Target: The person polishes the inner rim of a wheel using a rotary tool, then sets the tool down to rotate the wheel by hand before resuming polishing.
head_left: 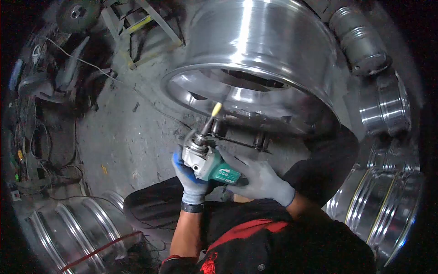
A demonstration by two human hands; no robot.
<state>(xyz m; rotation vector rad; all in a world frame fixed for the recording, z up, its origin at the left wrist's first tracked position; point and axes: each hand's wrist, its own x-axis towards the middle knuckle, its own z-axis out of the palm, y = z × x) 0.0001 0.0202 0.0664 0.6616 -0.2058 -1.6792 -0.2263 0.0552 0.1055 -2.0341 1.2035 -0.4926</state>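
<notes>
A green and silver angle grinder (pixel 223 172) is held in front of my torso, with a long shaft fitted to its head. The shaft ends in a yellow conical tip (pixel 217 108) that overlaps the near rim of a large polished metal wheel rim (pixel 255 41). My left hand (pixel 191 180), in a grey and blue glove, is wrapped round the silver gear head. Gloved in grey, my right hand (pixel 262 179) closes round the green body, its fingers partly hidden behind the tool. The wheel rim is tilted, its open side towards me.
Finished-looking metal wheels (pixel 381 205) are stacked at the right, with a metal cylinder (pixel 360 43) behind them. More wheels (pixel 77 233) lie at lower left. A metal frame (pixel 141 32) stands on the grey floor (pixel 123 137), where a cable (pixel 86 63) runs across.
</notes>
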